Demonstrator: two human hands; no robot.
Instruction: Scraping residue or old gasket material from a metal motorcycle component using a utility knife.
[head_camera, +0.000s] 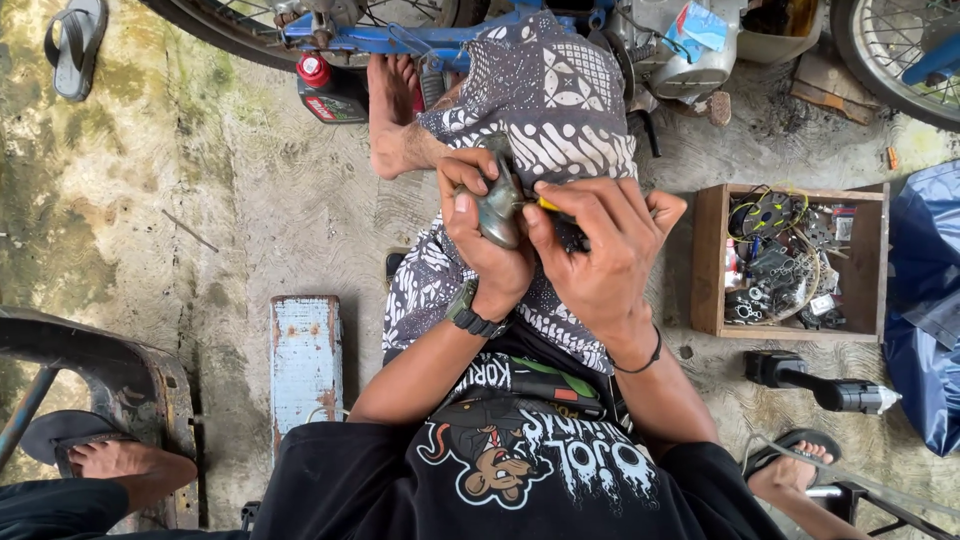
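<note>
rough concrete floor, stained green at the left, fills the view, with a blue motorbike across the far edge and its wheel at the far right. the person sits over a patterned sarong, one bare foot stretched toward the bike beside a red-capped oil bottle.

the left hand, with a watch on its wrist, is clenched around a small grey metal part, held up over the lap in the middle of the scene. the right hand, a black band at its wrist, grips a yellow-handled tool whose tip meets the part; most of the tool is hidden by the fingers. both hands touch each other around the part.

right of the lap stands a wooden box full of small parts and wires, and near it lies a black tool. a blue tarp lies at the far right edge. left of the lap lies a worn pale blue block. a sandal lies far left, and another person's foot rests in a sandal at the near left.
</note>
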